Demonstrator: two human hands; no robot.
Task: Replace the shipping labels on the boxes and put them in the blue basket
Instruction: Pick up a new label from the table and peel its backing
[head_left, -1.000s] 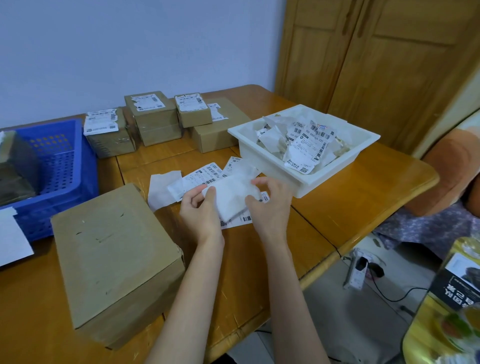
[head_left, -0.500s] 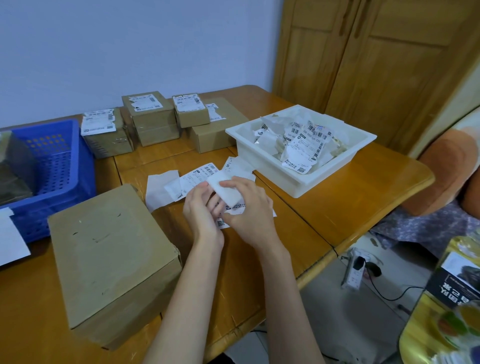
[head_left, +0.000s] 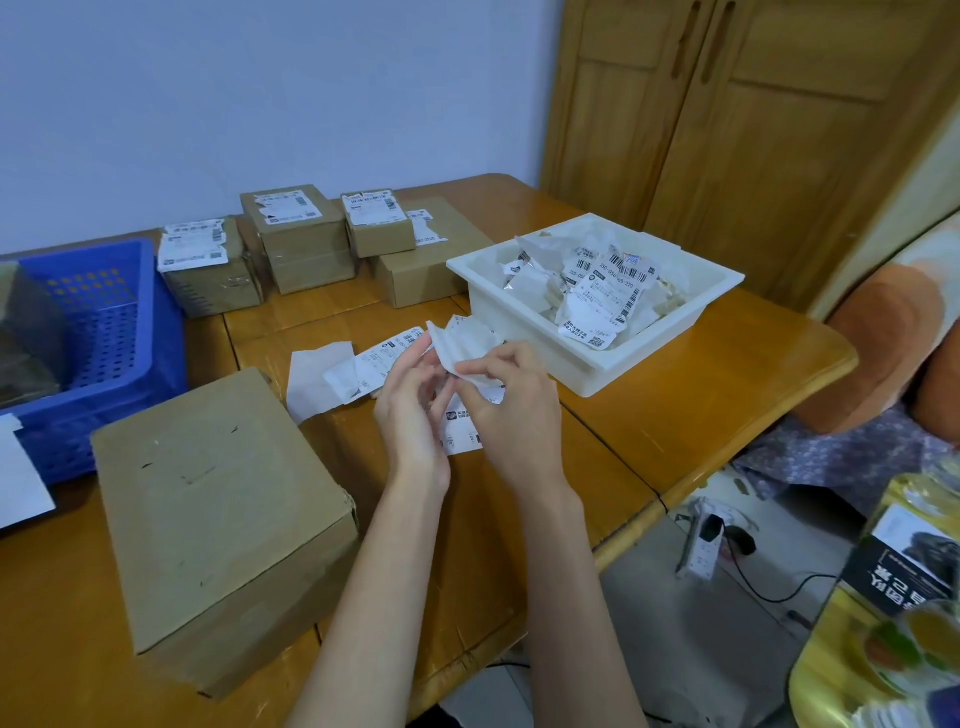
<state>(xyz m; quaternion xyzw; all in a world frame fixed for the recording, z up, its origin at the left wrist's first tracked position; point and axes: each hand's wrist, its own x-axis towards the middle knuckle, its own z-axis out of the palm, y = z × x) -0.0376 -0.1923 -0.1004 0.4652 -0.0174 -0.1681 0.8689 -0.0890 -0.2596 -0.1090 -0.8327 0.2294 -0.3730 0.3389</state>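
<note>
A plain cardboard box (head_left: 218, 514) with no label on top sits on the wooden table (head_left: 691, 400) at my near left. Just right of it, both hands work a white shipping label (head_left: 460, 345) held above the table. My left hand (head_left: 410, 410) holds its left side, and my right hand (head_left: 511, 410) pinches its lower edge. More labels (head_left: 384, 358) lie flat under and behind my hands. The blue basket (head_left: 104, 332) stands at the far left with a dark box inside. Several labelled boxes (head_left: 296, 239) line the back of the table.
A white tray (head_left: 665, 332) full of crumpled labels and backing paper stands right of my hands. A white sheet (head_left: 21, 483) lies at the left edge. The table's rounded edge runs along the right. A cushioned seat (head_left: 883, 332) and a power strip (head_left: 701, 545) are beyond it.
The label has been lifted off the table and curled upward between my hands. My right hand moved from on top of it to pinching its lower edge.
</note>
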